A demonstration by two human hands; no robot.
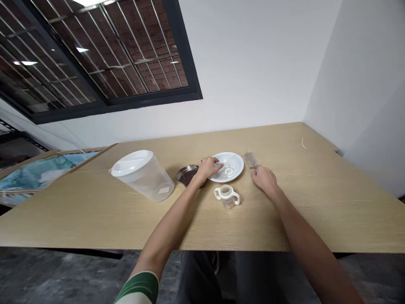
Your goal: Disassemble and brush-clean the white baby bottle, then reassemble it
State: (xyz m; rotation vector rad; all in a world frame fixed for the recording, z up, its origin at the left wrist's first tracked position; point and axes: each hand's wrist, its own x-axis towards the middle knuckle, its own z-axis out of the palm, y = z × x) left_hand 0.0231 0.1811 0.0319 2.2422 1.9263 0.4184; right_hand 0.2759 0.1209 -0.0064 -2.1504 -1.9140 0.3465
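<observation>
My left hand [209,168] reaches over the left rim of a white plate [239,169], its thumb and fingers apart. Small white and clear parts [228,172] lie in the plate, too small to name surely. A thin line, like a wire or tube, crosses its upper part. To the right of the plate, my right hand [265,179] is closed round the handle of a brush [251,159]; its greyish head is blurred, and a bit of blue shows at the fingers. A clear training cup [227,196] with two white handles stands upright in front of the plate, its top uncovered.
Left of the plate sits a round metal bowl [182,174] with dark contents, partly behind my left arm. Farther left stands a translucent pitcher [144,175] with a white lid. A thin pale strip [303,143] lies at the table's back right. A wall and a barred window rise behind.
</observation>
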